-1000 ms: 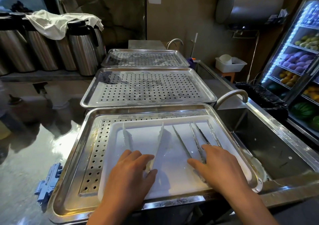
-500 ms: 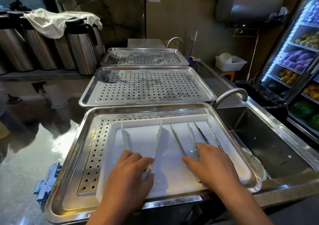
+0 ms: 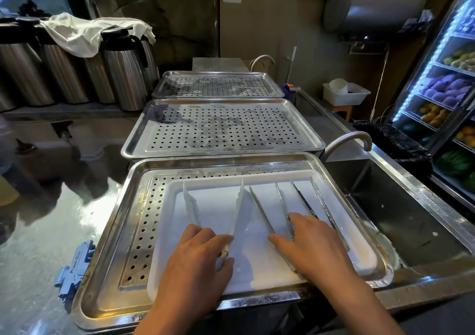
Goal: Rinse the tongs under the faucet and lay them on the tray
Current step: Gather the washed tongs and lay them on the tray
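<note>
A white plastic tray (image 3: 231, 176) lies inside the nearest perforated steel tray (image 3: 138, 231). Three tongs rest on it, tips pointing away from me. The pale plastic tongs (image 3: 238, 206) are on the left; my left hand (image 3: 198, 257) covers their hinge end, thumb and fingers closed on it. Two serrated metal tongs (image 3: 262, 211) (image 3: 303, 201) lie side by side on the right. My right hand (image 3: 313, 247) is spread over their hinge ends, thumb against the left pair. The curved faucet (image 3: 347, 139) stands to the right, with no water running.
A deep steel sink (image 3: 398, 219) sits right of the tray. Two more perforated trays (image 3: 221, 126) (image 3: 218, 85) lie beyond. Steel thermos jugs (image 3: 123, 77) under a cloth stand far left. A lit fruit fridge (image 3: 452, 103) is at far right. The wet counter (image 3: 51, 219) stretches left.
Both hands stay on the tongs' hinge ends. The right hand and the metal tongs have shifted slightly left on the white tray. The view has tilted a little.
</note>
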The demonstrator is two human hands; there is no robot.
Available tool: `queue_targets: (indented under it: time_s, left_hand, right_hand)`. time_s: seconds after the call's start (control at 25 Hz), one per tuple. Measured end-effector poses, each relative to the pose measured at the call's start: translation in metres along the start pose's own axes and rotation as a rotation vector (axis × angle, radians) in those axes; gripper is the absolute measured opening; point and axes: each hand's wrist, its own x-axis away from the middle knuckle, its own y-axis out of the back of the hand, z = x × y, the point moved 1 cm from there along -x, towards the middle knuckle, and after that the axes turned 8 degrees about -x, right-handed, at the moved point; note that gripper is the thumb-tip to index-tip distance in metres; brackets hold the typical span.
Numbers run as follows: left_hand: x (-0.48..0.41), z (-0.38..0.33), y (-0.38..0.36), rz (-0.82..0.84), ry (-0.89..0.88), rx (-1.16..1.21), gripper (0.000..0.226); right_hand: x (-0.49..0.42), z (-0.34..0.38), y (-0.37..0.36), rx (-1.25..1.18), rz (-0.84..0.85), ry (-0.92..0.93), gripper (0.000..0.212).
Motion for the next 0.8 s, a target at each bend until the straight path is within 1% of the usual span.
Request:
queue_targets:
  time_s: [0.08,0.16,0.24,0.28,0.36,0.44,0.52,0.6,0.68,0.8]
  left_hand:
    - [0.001,0.0,0.0,0.009,-0.005,-0.004,0.035]
    - [0.004,0.001,0.001,0.01,-0.012,-0.001,0.034]
    - [0.007,0.001,0.002,-0.009,-0.009,0.001,0.032]
    - [0.009,0.002,0.003,-0.03,-0.004,0.001,0.031]
    - [0.011,0.008,0.008,-0.082,0.014,-0.027,0.031]
    - [0.011,0.019,0.012,-0.097,0.055,-0.095,0.036]
    - [0.013,0.029,0.015,-0.05,0.122,-0.124,0.043]
    - [0.017,0.036,0.015,0.008,0.159,-0.092,0.053]
    - [0.019,0.038,0.013,0.047,0.145,-0.091,0.058]
    - [0.02,0.037,0.012,0.056,0.13,-0.121,0.06]
  right_hand:
    - [0.002,-0.002,0.004,-0.033,-0.026,-0.027,0.056]
    - [0.002,-0.009,0.016,-0.08,-0.124,-0.072,0.067]
    - [-0.001,-0.024,0.031,-0.076,-0.232,-0.107,0.065]
    - [-0.003,-0.032,0.037,-0.031,-0.244,-0.128,0.063]
    - [-0.006,-0.042,0.041,0.069,-0.184,-0.177,0.062]
    - [-0.007,-0.044,0.038,0.096,-0.123,-0.194,0.06]
    - [-0.007,-0.044,0.034,0.1,-0.112,-0.182,0.054]
    - [-0.009,-0.045,0.033,0.108,-0.103,-0.178,0.048]
    - [-0.009,-0.045,0.03,0.101,-0.091,-0.18,0.045]
    - [-0.008,-0.045,0.027,0.081,-0.103,-0.168,0.046]
